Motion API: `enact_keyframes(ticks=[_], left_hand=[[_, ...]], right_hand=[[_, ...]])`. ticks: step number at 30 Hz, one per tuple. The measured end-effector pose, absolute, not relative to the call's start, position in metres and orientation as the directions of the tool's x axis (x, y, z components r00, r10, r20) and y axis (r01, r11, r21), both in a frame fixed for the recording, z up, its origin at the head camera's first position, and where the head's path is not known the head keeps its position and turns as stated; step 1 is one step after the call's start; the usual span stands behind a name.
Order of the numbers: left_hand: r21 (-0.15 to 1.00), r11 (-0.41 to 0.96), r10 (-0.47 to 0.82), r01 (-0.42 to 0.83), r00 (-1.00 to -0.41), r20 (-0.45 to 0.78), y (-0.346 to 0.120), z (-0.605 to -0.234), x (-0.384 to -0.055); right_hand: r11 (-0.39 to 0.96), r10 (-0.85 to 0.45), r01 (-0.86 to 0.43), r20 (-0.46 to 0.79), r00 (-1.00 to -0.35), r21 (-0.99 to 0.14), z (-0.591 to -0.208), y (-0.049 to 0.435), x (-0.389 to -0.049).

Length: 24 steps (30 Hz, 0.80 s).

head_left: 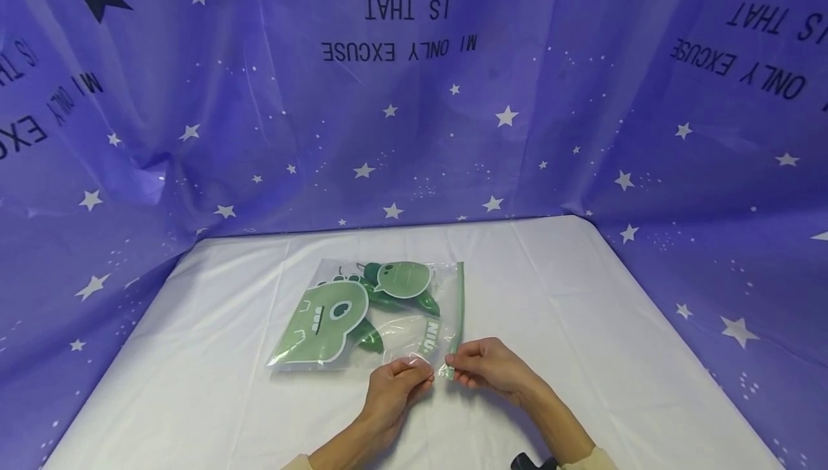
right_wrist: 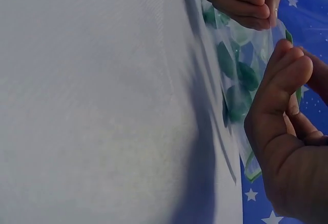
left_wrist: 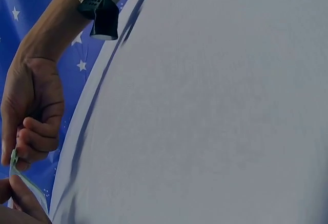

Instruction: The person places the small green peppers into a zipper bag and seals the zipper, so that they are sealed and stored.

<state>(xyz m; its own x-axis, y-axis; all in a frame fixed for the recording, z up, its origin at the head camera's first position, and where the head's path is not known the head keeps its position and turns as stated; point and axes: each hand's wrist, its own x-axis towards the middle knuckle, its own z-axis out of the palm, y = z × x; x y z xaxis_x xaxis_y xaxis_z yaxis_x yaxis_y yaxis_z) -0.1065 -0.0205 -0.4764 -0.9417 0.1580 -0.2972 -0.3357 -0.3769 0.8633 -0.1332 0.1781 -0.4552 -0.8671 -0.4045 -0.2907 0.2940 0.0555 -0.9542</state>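
Note:
A clear zip bag (head_left: 401, 323) printed with green cartoon dinosaurs lies on the white table, its green zip strip (head_left: 460, 297) along the right side. Glossy green objects (head_left: 370, 337) show through the plastic; their kind is unclear. My left hand (head_left: 396, 389) pinches the bag's near edge, just left of the zip. At the near end of the strip, my right hand (head_left: 494, 368) pinches the corner between thumb and fingers. The right wrist view shows the bag's edge raised between the left hand (right_wrist: 241, 1) and the right hand (right_wrist: 287, 126).
A white cloth covers the table (head_left: 550, 290). Purple curtains (head_left: 414, 132) with stars and lettering hang behind it and at both sides. A dark wrist-worn device (head_left: 532, 462) sits by the right sleeve (head_left: 591, 460).

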Motion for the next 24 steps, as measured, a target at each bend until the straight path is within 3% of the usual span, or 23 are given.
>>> enact_keyframes(ticks=[14, 24], left_hand=[[0.908, -0.332, 0.099, -0.254, -0.967, -0.235, -0.022, -0.474, -0.099], [0.903, -0.337, 0.094, -0.266, -0.964, -0.249, -0.028, -0.472, -0.089]], right_hand=[[0.039, -0.287, 0.257, -0.258, -0.923, -0.965, -0.451, 0.173, -0.141], [-0.011, -0.187, 0.298, -0.291, -0.938, -0.954, -0.458, 0.184, -0.178]])
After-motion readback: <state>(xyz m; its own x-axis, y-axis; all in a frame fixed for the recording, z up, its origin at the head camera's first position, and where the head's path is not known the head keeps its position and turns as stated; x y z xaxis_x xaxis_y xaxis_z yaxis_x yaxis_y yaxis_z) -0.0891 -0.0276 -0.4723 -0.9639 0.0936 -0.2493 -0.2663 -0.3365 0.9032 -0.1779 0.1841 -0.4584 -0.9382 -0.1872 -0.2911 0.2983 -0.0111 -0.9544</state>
